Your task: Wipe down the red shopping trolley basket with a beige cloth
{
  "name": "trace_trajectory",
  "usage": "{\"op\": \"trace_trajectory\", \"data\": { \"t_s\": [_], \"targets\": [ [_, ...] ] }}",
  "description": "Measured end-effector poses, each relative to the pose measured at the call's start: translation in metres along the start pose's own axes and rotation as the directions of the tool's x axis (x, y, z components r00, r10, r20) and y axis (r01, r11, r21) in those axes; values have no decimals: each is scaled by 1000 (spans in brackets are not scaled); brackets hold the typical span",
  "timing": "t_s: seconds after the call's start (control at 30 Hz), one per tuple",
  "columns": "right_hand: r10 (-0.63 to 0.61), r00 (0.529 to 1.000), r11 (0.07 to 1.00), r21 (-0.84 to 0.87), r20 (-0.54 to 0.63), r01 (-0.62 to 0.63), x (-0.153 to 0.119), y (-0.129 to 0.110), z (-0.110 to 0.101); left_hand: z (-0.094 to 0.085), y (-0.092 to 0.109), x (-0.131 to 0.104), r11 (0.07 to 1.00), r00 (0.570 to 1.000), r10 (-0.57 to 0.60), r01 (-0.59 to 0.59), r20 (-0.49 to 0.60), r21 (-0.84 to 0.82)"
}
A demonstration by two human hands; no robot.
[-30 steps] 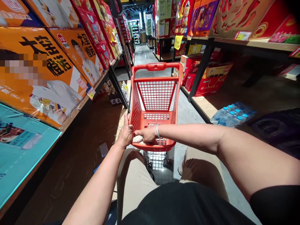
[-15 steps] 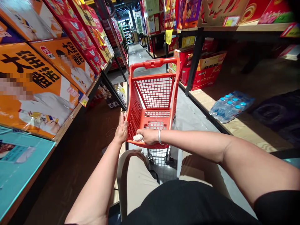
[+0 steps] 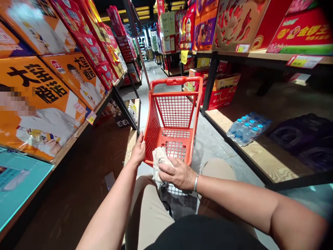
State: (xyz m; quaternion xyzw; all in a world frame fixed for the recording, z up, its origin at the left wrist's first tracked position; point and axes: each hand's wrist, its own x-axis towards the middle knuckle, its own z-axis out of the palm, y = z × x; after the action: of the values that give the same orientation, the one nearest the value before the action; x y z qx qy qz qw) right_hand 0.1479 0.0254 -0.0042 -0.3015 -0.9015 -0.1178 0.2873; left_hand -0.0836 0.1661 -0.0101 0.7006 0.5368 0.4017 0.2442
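A red plastic shopping cart (image 3: 155,119) with grid panels stands in the aisle in front of my knees, its handle at the far end. My left hand (image 3: 138,151) grips the cart's near left edge, its fingers partly hidden behind the side wall. In my right hand (image 3: 179,173) is a crumpled off-white cloth (image 3: 159,159), held just above the cart's near lower rim. The right wrist wears a silver bracelet (image 3: 196,182).
On the left, shelves carry orange boxes (image 3: 33,100) and a teal box (image 3: 23,184). A black-framed shelf on the right bears a pack of water bottles (image 3: 246,130) and red gift boxes (image 3: 304,34). The tiled aisle (image 3: 152,69) runs on behind the cart.
My right hand has lifted the cloth out from inside the cart's near edge and drawn it back toward me, so more cloth shows. My left hand stays on the cart's edge.
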Motion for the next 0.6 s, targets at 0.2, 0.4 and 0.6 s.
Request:
{"op": "trace_trajectory", "data": {
  "t_s": [0.2, 0.4, 0.6],
  "targets": [
    [-45, 990, 995, 77, -134, 56, -26, 42, -1, 21, 21, -13, 986, 996, -88, 90, 16, -144],
    [252, 951, 904, 395, -182, -164, -54, 109, -24, 76, 52, -40, 977, 1000, -21, 25, 20, -212],
    [770, 638, 583, 416, -9, -698, -53, 194, -51, 112, 95, -67, 958, 925, 118, -10, 362, -288]
  ]
}}
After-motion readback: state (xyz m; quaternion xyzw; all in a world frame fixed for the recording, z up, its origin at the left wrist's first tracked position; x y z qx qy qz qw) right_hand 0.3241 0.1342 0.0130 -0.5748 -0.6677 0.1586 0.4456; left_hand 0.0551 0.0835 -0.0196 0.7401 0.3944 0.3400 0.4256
